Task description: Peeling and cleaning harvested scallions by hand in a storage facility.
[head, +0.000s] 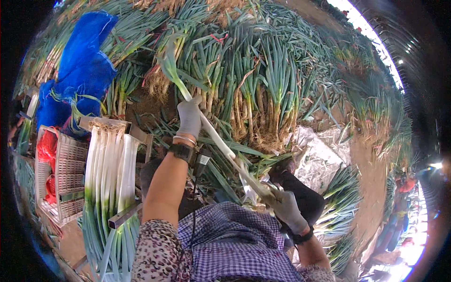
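Observation:
My left hand (189, 118), in a pale knit glove, grips a long green onion (219, 141) around its white stalk. The leafy top of the onion points up and away. From its lower part a pale strip of outer skin (257, 187) runs down to my right hand (290, 213). That hand is gloved too and closed around the strip; motion blurs its fingers. Left of my arm, several clean white-stalked green onions (105, 169) lie side by side on a metal rack (123, 215), roots at the far end.
Bundles of unpeeled green onions (267, 81) with dry roots stand beyond my hands. A plastic crate (70, 172) with red netting (47, 148) is at left, below blue mesh cloth (84, 67). White sheeting (317, 151) and another onion pile (340, 201) lie to the right.

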`<act>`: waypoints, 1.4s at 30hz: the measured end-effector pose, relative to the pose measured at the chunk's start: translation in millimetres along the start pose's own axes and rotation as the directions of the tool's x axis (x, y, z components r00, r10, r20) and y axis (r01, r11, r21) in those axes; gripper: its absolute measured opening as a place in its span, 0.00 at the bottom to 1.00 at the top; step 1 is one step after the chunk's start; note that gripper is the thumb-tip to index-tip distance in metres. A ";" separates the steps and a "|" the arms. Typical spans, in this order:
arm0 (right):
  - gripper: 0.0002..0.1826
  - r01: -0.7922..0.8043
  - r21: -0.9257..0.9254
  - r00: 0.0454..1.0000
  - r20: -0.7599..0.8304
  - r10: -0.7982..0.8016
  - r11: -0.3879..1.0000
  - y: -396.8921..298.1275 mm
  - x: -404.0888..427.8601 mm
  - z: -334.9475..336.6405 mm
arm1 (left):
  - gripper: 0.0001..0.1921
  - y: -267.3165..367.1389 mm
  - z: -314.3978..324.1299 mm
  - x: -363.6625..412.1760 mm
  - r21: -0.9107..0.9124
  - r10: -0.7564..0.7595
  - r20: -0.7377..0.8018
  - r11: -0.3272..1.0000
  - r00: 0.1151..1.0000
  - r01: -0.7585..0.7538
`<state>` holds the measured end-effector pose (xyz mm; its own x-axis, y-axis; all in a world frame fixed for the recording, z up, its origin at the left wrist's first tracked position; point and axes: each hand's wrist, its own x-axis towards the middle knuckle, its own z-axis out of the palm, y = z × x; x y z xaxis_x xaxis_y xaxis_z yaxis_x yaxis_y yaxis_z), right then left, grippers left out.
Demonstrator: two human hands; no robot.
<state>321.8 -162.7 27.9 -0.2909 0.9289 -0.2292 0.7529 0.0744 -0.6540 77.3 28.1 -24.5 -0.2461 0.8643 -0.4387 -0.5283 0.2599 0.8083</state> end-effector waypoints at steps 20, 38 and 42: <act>0.20 -0.125 0.756 0.992 0.085 0.094 0.643 -40.1 -12.5 1.6 | 0.07 -27.1 0.5 20.2 -0.066 -0.069 -0.186 0.996 0.980 0.057; 0.19 0.151 0.917 0.989 -0.138 -0.062 0.368 -11.7 115.8 38.9 | 0.17 -8.0 17.3 -44.0 -0.168 0.090 0.888 0.977 0.452 0.135; 0.22 0.305 0.859 0.932 -0.357 0.055 0.412 -37.1 113.9 38.2 | 0.17 -11.7 14.2 -57.0 -0.223 0.119 0.851 0.964 0.511 0.147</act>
<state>238.2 -73.5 -1.5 -0.0191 0.9998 0.0082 -0.2860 0.0024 -0.9582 109.0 -18.0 -3.4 0.5028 0.8395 0.2060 -0.7268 0.2815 0.6266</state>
